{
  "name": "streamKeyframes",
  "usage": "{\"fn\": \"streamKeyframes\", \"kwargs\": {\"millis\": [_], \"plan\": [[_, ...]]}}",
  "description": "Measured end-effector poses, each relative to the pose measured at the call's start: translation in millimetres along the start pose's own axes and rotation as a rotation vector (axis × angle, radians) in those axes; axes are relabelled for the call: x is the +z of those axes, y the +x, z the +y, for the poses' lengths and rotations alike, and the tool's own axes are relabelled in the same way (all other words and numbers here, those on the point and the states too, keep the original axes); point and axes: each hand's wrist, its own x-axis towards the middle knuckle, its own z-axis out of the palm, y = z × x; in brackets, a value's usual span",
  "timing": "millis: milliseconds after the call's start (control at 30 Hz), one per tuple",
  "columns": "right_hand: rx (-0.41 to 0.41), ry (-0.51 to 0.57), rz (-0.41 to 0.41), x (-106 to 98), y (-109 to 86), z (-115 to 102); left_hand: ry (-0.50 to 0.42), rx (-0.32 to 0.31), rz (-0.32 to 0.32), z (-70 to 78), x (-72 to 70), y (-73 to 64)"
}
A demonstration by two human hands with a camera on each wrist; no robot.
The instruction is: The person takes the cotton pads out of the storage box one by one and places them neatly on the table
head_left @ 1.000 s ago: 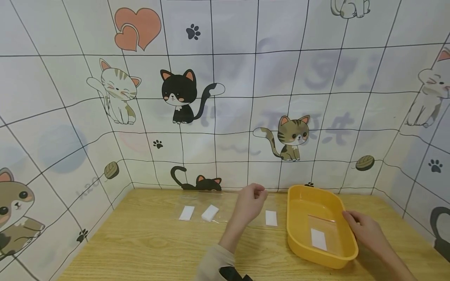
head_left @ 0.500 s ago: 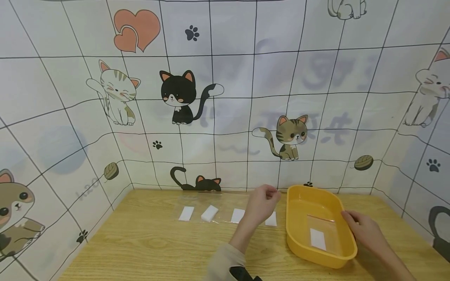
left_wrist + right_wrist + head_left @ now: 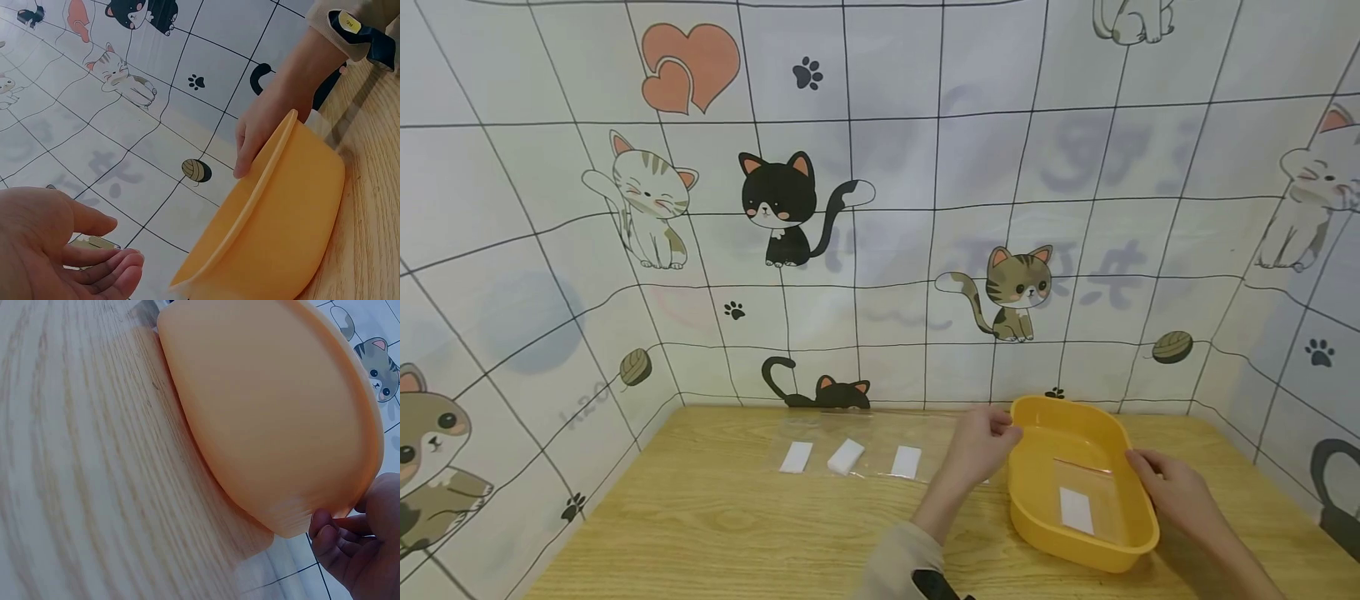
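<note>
A yellow plastic basin [image 3: 1084,542] stands on the table's right side. My right hand [image 3: 1176,493] grips its right rim, with the thumb over the edge; in the right wrist view that hand [image 3: 350,544] shows at the basin's outer wall. My left hand [image 3: 981,446] hovers by the left rim; in the left wrist view its fingers [image 3: 103,275] are loosely bent with nothing between them. Inside the basin lies a clear zip bag [image 3: 1108,500] with a red seal line and a white rectangular piece [image 3: 1077,510].
Along the table's back lie several clear bags with white rectangular pieces, among them a left piece [image 3: 796,457], a tilted piece [image 3: 846,457] and another piece [image 3: 906,462]. My left hand hides most of the rightmost bag. A cat-print sheet [image 3: 880,333] rises behind the wooden table [image 3: 722,517].
My left hand has moved right, past over the bags to the basin's left rim, uncovering one white piece and covering another. My right hand stays on the right rim.
</note>
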Motion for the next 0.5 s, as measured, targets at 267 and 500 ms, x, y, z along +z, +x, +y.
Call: {"fn": "streamKeyframes", "kwargs": {"millis": [267,500], "plan": [[-0.004,0.007,0.0,0.0,-0.7,-1.7,0.024,-0.059,-0.034,4.3,11.4,-0.5],[0.0,0.001,0.002,0.4,-0.1,-0.3,0.06,-0.088,-0.058,7.2,19.6,-0.6]]}}
